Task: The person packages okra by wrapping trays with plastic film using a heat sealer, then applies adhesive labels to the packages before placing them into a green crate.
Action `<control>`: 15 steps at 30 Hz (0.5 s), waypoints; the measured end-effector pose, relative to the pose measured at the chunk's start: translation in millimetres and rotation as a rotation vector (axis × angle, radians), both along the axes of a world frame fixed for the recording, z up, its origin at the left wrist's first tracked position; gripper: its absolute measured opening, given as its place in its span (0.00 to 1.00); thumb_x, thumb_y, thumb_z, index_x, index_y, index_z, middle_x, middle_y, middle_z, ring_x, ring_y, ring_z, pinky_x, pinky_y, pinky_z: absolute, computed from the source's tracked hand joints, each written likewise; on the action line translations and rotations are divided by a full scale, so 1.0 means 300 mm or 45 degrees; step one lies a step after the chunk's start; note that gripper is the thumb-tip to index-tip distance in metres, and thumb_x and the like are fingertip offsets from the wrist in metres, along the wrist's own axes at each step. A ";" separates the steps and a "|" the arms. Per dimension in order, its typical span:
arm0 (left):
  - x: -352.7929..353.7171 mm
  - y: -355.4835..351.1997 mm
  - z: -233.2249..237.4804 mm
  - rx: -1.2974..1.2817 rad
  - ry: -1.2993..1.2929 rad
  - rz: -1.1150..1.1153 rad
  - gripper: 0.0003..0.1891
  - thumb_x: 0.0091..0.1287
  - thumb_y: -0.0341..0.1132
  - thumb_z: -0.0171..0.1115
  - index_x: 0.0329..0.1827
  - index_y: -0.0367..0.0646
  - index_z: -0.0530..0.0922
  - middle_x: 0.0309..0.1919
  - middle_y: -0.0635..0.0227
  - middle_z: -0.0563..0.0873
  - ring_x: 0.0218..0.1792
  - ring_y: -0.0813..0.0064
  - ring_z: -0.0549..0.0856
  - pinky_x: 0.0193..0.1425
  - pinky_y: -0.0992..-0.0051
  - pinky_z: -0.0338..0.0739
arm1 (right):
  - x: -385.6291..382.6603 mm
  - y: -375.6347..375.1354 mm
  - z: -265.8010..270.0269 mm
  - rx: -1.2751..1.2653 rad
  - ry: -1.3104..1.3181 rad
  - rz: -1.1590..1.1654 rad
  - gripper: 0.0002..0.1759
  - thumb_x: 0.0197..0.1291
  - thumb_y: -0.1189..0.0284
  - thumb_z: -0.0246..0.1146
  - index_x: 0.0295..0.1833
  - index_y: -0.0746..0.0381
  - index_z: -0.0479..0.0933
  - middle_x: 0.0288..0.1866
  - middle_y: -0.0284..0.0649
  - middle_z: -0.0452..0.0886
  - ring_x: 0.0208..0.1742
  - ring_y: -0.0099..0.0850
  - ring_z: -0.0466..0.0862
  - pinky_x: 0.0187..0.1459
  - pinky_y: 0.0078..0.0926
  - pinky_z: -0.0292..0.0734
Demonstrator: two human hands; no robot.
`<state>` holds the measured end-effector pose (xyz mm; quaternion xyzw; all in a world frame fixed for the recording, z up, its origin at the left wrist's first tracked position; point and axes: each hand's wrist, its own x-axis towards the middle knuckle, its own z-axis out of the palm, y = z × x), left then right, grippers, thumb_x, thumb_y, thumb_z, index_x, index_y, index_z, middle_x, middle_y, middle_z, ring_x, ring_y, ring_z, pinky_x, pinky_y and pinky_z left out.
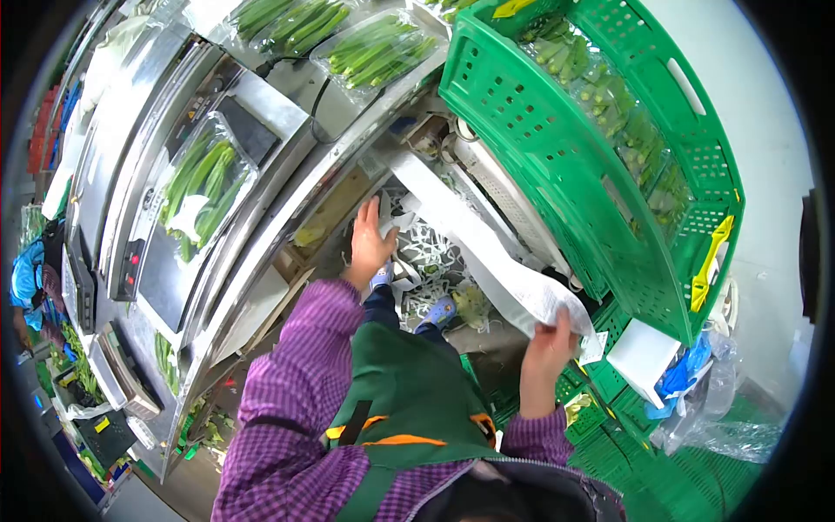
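Observation:
A long white paper strip [478, 239] runs from below the bench edge down to my right hand [550, 352]. The fingers of that hand pinch its near end, where the strip widens and curls. My left hand [370, 244] is open with the fingers stretched out, beside the bench edge and left of the strip. Under both hands, many shredded white paper scraps [426, 252] litter the floor around my shoes [439, 311].
Left stands a metal bench with a wrapped pack of green vegetables [206, 187] on a weighing machine. More packs [374, 52] lie at the far end. On the right, a large green crate [522, 113] holds bagged vegetables; a white box [644, 359] and plastic bags sit below it.

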<state>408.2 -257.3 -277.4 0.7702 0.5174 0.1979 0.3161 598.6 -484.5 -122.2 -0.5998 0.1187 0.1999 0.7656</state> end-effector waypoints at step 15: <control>0.159 0.507 -0.630 0.538 0.187 -0.015 0.36 0.48 0.32 0.67 0.64 0.36 0.65 0.61 0.46 0.69 0.62 0.49 0.67 0.68 0.57 0.58 | 0.131 -0.449 0.128 -0.368 -0.239 -0.369 0.13 0.60 0.73 0.59 0.48 0.68 0.73 0.46 0.42 0.80 0.42 0.22 0.79 0.35 0.14 0.74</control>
